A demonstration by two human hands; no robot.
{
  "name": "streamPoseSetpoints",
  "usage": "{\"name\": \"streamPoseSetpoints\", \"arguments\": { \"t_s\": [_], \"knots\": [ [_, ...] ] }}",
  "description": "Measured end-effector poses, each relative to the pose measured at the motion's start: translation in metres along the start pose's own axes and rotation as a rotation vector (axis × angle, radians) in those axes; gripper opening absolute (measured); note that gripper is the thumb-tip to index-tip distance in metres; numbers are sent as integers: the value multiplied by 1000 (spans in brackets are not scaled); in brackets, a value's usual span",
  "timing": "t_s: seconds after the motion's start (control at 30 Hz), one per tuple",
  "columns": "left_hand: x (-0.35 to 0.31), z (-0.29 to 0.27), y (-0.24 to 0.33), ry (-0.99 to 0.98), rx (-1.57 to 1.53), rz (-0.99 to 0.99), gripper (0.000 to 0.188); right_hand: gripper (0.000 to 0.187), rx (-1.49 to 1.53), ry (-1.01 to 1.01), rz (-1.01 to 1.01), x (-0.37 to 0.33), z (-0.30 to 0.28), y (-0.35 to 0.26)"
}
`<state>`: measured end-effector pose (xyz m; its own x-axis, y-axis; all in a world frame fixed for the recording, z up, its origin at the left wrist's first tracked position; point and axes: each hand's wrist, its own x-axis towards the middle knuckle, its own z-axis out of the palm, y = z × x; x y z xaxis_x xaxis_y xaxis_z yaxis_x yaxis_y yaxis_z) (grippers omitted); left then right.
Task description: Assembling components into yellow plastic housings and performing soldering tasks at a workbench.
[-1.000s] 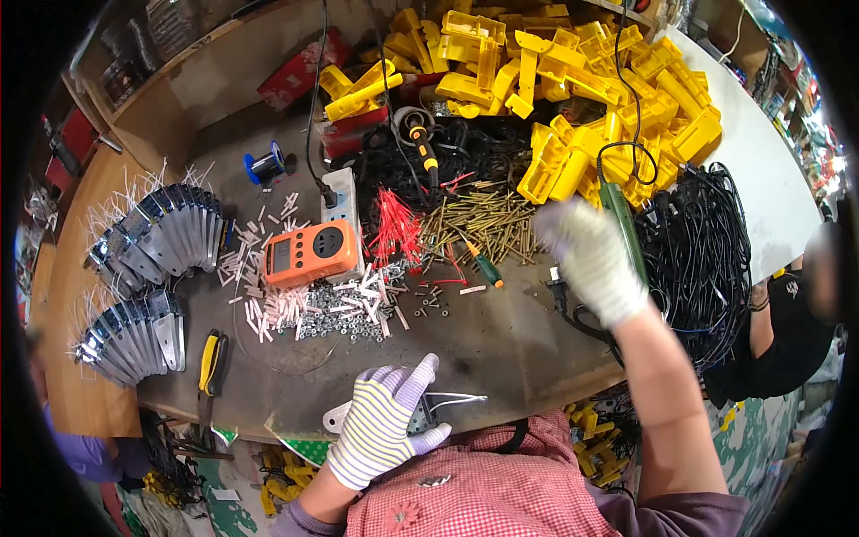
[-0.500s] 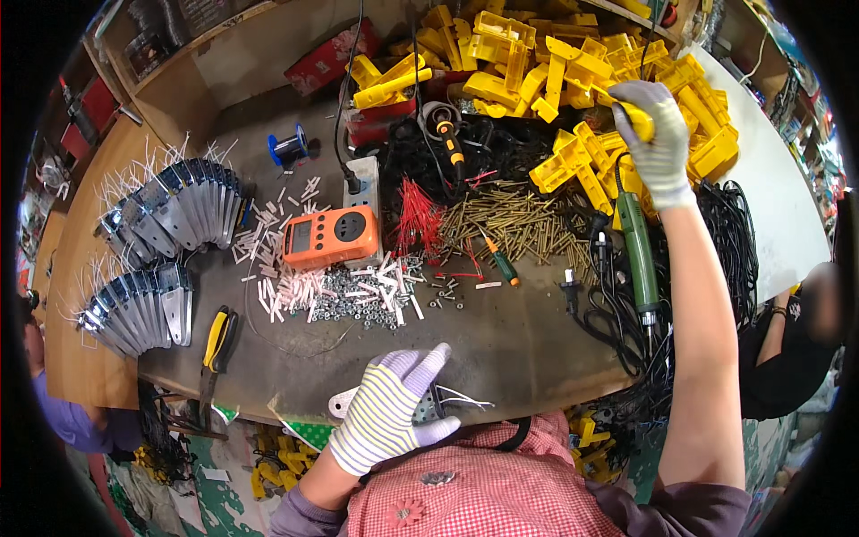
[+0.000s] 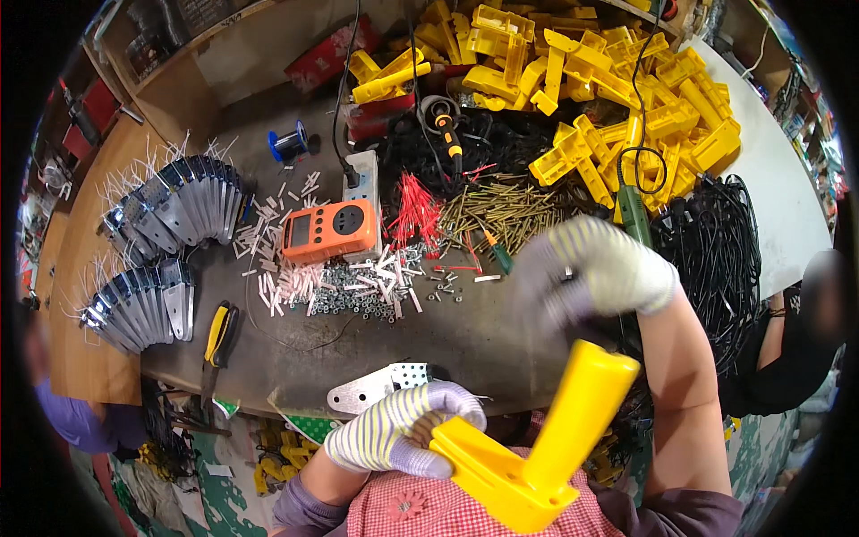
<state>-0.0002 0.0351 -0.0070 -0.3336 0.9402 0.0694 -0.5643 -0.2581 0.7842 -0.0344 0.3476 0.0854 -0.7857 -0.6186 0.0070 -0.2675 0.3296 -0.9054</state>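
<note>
My left hand [image 3: 403,430], in a striped glove, grips one end of a yellow plastic housing [image 3: 582,416] at the near edge of the bench. The housing has a long base with a thick handle rising from it. Just behind that hand is a perforated metal plate [image 3: 376,387]; whether the fingers touch it I cannot tell. My right hand [image 3: 599,273], also gloved, hovers over the right of the bench, its fingers smeared by motion. Beside it are a small screwdriver [image 3: 497,251] and a green rotary tool [image 3: 633,215], both partly covered.
Yellow housings [image 3: 617,80] are heaped at the back right, with black cables [image 3: 716,233] in front. Brass screws [image 3: 501,208], white sleeves and nuts surround an orange meter [image 3: 329,231]. Metal plates with wires [image 3: 170,210] stand at the left near pliers [image 3: 219,336]. Another person's arm [image 3: 777,331] shows at right.
My right hand has come back from the yellow heap toward the bench's near side. A yellow housing is now in my left hand, which has turned from lying over the metal plate.
</note>
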Motion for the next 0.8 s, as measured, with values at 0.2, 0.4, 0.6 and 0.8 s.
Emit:
{"name": "streamPoseSetpoints", "arguments": {
  "t_s": [0.2, 0.4, 0.6, 0.8],
  "knots": [
    [-26, -3, -5, 590, -163, 227, 47, 22, -1274, 268, 249, 21, -9, 95],
    [-29, -16, -3, 759, 56, 363, 46, 19, -1291, 294, 288, 24, -4, 109],
    [-20, -23, -2, 808, 281, 421, 41, 16, -907, 758, -69, 13, 13, 90],
    [-8, -28, -3, 823, 385, 394, 38, 18, -153, 922, 172, 25, 60, 51]
  ]
}}
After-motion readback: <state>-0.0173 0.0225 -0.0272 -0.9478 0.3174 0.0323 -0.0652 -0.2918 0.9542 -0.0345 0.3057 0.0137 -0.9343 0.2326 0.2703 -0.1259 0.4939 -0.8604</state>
